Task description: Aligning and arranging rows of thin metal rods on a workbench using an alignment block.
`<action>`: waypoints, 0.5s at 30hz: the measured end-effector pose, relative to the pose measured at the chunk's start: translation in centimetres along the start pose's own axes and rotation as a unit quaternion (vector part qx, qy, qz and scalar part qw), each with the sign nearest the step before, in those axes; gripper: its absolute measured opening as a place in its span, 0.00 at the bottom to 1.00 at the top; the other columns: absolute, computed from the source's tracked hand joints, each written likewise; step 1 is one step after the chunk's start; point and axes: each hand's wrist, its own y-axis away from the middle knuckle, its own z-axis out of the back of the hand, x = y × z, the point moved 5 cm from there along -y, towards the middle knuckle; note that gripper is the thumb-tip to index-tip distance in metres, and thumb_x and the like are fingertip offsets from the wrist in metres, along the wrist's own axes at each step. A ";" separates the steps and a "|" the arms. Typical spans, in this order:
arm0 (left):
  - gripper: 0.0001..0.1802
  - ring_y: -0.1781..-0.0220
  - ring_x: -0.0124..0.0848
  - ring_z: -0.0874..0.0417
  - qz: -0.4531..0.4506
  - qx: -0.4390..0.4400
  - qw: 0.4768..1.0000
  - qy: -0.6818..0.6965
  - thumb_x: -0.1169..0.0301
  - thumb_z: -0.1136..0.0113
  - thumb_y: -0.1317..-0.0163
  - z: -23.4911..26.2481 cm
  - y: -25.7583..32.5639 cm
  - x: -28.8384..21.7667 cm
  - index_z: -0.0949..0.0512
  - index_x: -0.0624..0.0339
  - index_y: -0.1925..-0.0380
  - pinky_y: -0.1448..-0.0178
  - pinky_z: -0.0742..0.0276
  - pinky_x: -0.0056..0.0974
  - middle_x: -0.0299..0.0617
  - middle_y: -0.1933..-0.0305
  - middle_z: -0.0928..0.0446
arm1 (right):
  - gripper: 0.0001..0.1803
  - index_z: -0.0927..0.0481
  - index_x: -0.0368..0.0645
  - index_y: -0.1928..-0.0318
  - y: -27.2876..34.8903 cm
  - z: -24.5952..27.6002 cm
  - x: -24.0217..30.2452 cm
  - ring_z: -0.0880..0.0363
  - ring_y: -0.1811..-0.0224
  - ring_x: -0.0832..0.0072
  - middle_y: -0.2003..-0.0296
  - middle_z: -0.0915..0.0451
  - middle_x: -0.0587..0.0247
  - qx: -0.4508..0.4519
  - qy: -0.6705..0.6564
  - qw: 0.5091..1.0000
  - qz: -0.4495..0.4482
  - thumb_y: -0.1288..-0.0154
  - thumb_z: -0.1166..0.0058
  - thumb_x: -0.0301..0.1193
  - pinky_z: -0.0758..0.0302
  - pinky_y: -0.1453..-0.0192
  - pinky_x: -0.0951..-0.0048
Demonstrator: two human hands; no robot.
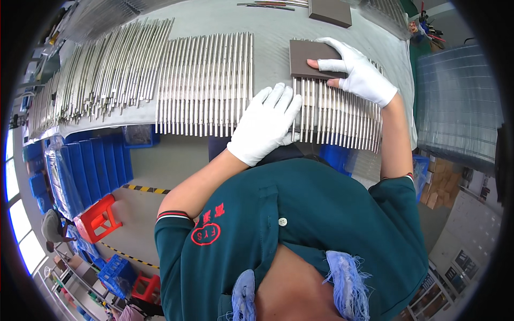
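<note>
The right hand [360, 75], in a white glove, lies flat with its grip open, fingers spread over a dark brown block [310, 58] and pressing it down rather than clasping it. The block rests on the far ends of a row of metal rods [337, 115] laid side by side on the table [267, 27]. The left hand [266, 123], also gloved, lies open and flat at the left edge of the same row, holding nothing. Just to the left is a second neat row of rods [206, 83], and farther left a looser heap [101, 69]. Another brown block [330, 10] sits at the table's far edge.
</note>
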 end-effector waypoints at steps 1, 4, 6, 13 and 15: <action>0.34 0.40 0.43 0.27 0.013 -0.001 0.999 0.037 0.57 0.33 0.53 0.8 -0.1 -0.2 0.28 0.65 0.48 0.36 0.32 0.44 0.49 0.49 0.26 | 0.32 0.20 0.69 0.39 -0.5 -0.5 1.0 0.35 0.30 0.56 0.30 0.35 0.57 -0.022 0.029 0.999 0.021 0.45 0.34 0.28 0.38 0.25 0.60; 0.35 0.38 0.43 0.27 0.010 -0.005 0.999 0.039 0.56 0.32 0.53 0.8 0.0 -0.2 0.29 0.65 0.47 0.34 0.32 0.44 0.49 0.47 0.26 | 0.29 0.20 0.71 0.40 -1.5 -1.4 2.5 0.33 0.32 0.53 0.30 0.35 0.52 -0.064 0.074 0.992 0.081 0.43 0.36 0.32 0.37 0.26 0.58; 0.36 0.38 0.43 0.28 0.017 0.021 0.999 0.046 0.56 0.32 0.53 1.0 -0.1 -0.2 0.29 0.65 0.46 0.34 0.33 0.44 0.50 0.46 0.27 | 0.29 0.20 0.72 0.39 -0.6 -0.6 0.8 0.35 0.30 0.50 0.30 0.36 0.49 -0.028 0.021 0.999 0.029 0.43 0.36 0.34 0.39 0.25 0.57; 0.34 0.35 0.44 0.29 0.020 0.016 0.999 0.042 0.58 0.33 0.51 0.9 0.3 -0.2 0.29 0.64 0.45 0.33 0.33 0.44 0.50 0.44 0.28 | 0.28 0.20 0.63 0.39 2.1 1.0 -2.3 0.39 0.27 0.51 0.28 0.39 0.49 -0.035 -0.069 0.997 0.009 0.43 0.36 0.39 0.44 0.22 0.58; 0.32 0.36 0.44 0.29 0.017 0.011 0.999 0.043 0.60 0.35 0.49 0.8 0.2 -0.2 0.29 0.64 0.45 0.34 0.32 0.44 0.50 0.45 0.27 | 0.29 0.20 0.63 0.38 0.0 -0.2 0.8 0.38 0.28 0.52 0.28 0.39 0.50 -0.041 -0.033 0.998 0.027 0.44 0.36 0.36 0.43 0.23 0.59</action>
